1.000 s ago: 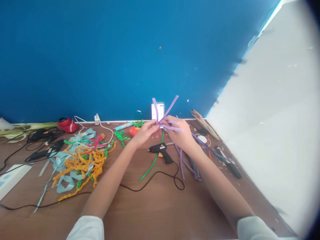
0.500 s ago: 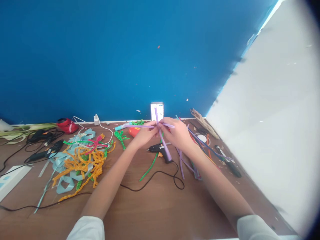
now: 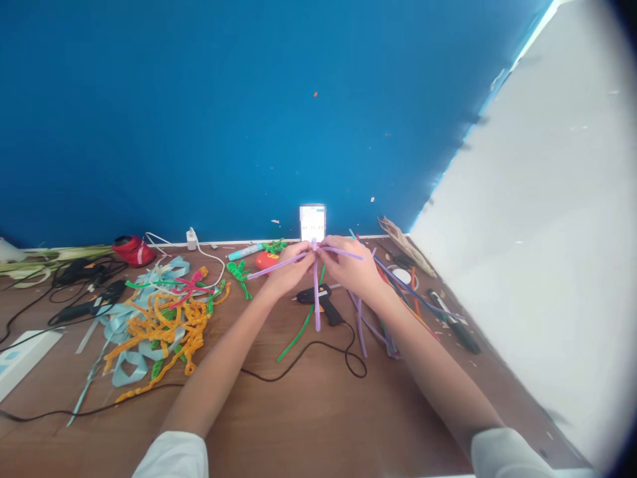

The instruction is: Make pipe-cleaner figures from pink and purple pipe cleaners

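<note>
We pinch purple pipe cleaners (image 3: 316, 292) at their crossing, left hand (image 3: 287, 267) and right hand (image 3: 351, 267) both clenched on them, above the glue gun (image 3: 321, 300). Stems look joined, shaping looks unfinished; orange pile (image 3: 166, 325) on the desk (image 3: 308, 411) at 9 o'clock lies untouched.

Bright, even light; soft focus, edges bowed, corners dark.

A black glue gun (image 3: 321, 300) lies on the brown wooden table (image 3: 308, 425) — its black cord (image 3: 323, 355) curls beside it. To the left sits a messy pile of orange fuzzy wires (image 3: 166, 325) and pale blue ribbons (image 3: 124, 362). A white phone (image 3: 312, 223) leans on the blue wall (image 3: 223, 113).
</note>
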### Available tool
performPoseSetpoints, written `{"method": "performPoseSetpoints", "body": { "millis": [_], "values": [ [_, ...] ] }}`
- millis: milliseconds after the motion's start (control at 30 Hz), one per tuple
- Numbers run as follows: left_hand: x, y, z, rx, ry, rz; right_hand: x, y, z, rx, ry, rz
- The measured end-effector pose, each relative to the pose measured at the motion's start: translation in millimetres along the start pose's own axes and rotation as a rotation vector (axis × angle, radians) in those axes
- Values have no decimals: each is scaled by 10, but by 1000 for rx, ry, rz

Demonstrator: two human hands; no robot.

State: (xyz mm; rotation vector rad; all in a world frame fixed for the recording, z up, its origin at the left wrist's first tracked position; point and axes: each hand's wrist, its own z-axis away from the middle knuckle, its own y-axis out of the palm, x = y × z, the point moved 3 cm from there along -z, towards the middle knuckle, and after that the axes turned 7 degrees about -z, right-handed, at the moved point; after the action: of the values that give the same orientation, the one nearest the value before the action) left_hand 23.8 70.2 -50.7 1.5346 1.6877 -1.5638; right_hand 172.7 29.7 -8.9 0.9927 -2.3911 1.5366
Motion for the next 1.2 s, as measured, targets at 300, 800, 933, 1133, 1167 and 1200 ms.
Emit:
{"method": "performPoseSetpoints", "body": {
  "millis": [300, 800, 933, 1133, 1167, 1200],
  "values": [
    [-41, 28, 33, -35, 9, -41, -21, 53, 6, 1, -33, 64],
    [-73, -9, 54, -226, -56, -120, 82, 19, 61, -68, -70, 116],
    [-42, -17, 32, -198, -70, 7, 124, -1, 73, -54, -108, 60],
    [-76, -23, 33, -205, -73, 0, 143, -17, 82, -82, -120, 87],
    [-83, -25, 34, -207, -74, -10, 147, -21, 84, -90, -121, 96],
    [-87, -27, 35, -212, -76, -23, 151, -25, 86, -98, -121, 105]
  ]
}}
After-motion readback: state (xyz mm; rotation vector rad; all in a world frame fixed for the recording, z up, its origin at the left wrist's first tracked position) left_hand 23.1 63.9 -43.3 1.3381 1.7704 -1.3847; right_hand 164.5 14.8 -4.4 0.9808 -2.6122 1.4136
